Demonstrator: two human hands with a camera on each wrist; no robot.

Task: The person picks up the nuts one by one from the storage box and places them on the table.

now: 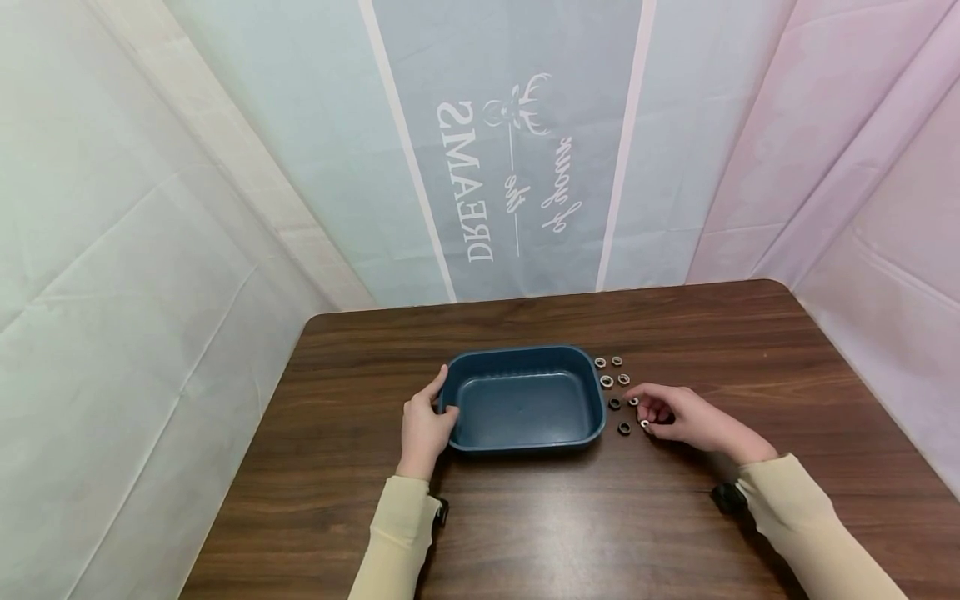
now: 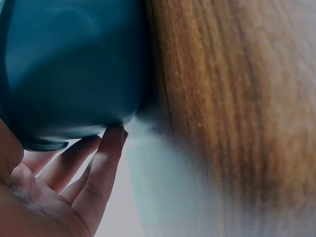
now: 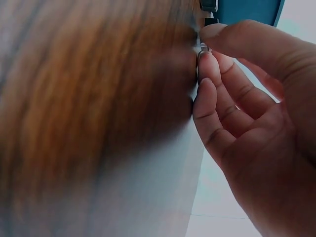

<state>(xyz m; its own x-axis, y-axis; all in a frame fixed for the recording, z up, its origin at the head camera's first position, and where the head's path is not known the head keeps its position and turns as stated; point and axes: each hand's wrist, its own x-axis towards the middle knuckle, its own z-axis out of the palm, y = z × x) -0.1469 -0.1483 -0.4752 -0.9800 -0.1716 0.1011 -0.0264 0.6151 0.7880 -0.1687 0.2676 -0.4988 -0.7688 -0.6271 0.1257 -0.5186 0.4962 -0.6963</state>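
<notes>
My left hand grips the left end of a dark blue rectangular tray, thumb over the rim and fingers along the outside. In the left wrist view the fingers touch the outer wall of the tray. To the tray's right, my right hand pinches a small silver nut at the tabletop; in the right wrist view the nut shows between thumb and fingertip. Another silver nut lies by the index finger. Two dark nuts, one nearer and one farther, lie beside the tray.
Several more silver ring-like nuts lie in rough rows along the tray's right side. Everything stands on a brown wood-grain table. Pale fabric with printed lettering hangs behind the table's far edge, and more hangs at both sides.
</notes>
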